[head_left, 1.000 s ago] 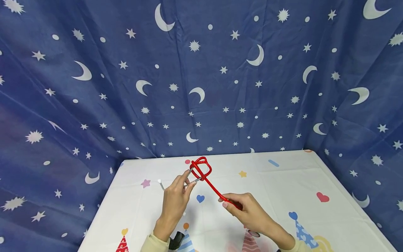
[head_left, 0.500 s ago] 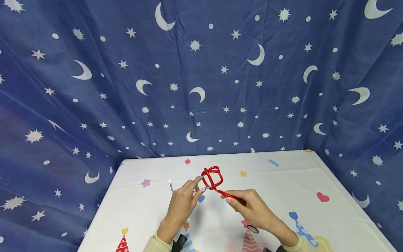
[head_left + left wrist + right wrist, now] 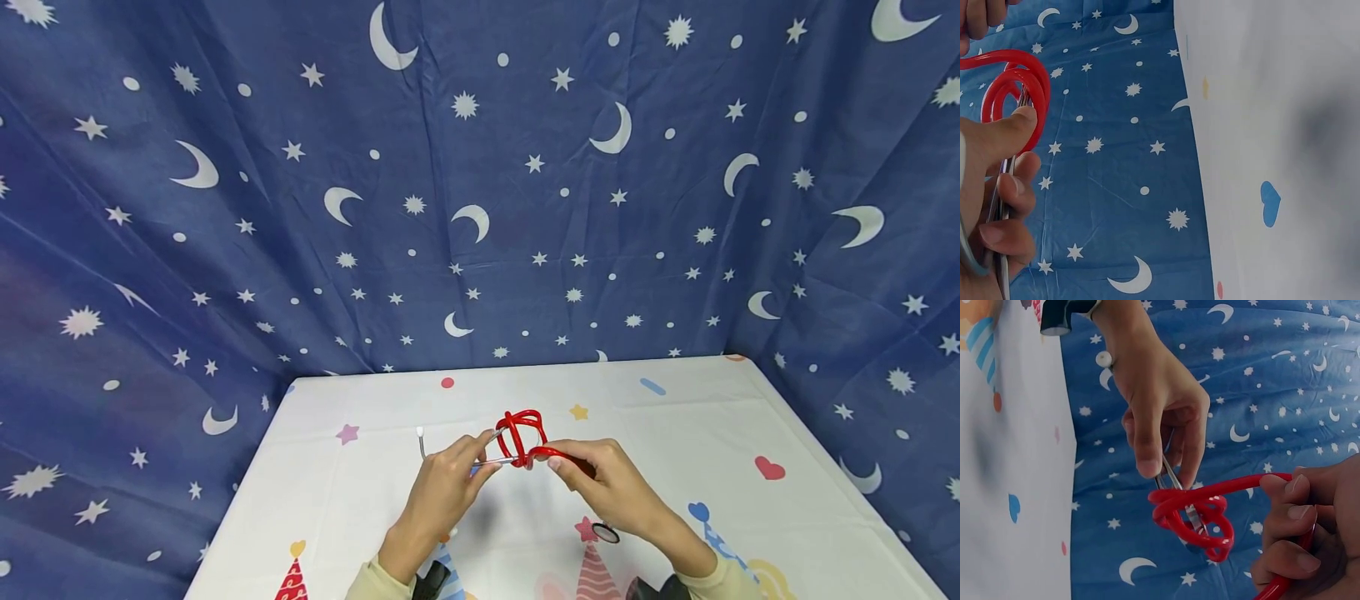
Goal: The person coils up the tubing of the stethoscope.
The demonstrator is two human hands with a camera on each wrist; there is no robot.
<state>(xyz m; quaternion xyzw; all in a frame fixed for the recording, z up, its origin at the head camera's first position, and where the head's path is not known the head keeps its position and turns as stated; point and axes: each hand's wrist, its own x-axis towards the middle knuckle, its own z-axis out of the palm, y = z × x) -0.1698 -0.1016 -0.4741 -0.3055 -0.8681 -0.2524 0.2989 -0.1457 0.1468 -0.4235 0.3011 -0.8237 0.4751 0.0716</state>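
Note:
A stethoscope with red tubing (image 3: 515, 437) is held up over the table between both hands. My left hand (image 3: 441, 485) grips its metal ear tubes, thumb against the fingers; a white ear tip (image 3: 420, 432) sticks out behind that hand. Red tubing is looped around the ear tubes just past the left fingertips, as the right wrist view shows with its coils (image 3: 1194, 503). My right hand (image 3: 613, 487) pinches the tubing close beside the loops, with more tubing running through its curled fingers (image 3: 1291, 525). Below the right hand hangs a round, dark-faced chestpiece (image 3: 606, 533).
The table (image 3: 675, 417) wears a white cloth printed with hearts, stars and party hats. Behind it and along the sides hangs a blue curtain (image 3: 480, 167) with moons and stars. A black wrist camera mount (image 3: 431, 579) sits at the left sleeve.
The left hand and the looped stethoscope have moved right and slightly down. The right hand is now right beside the loops, and the free stretch of tubing between them has become much shorter.

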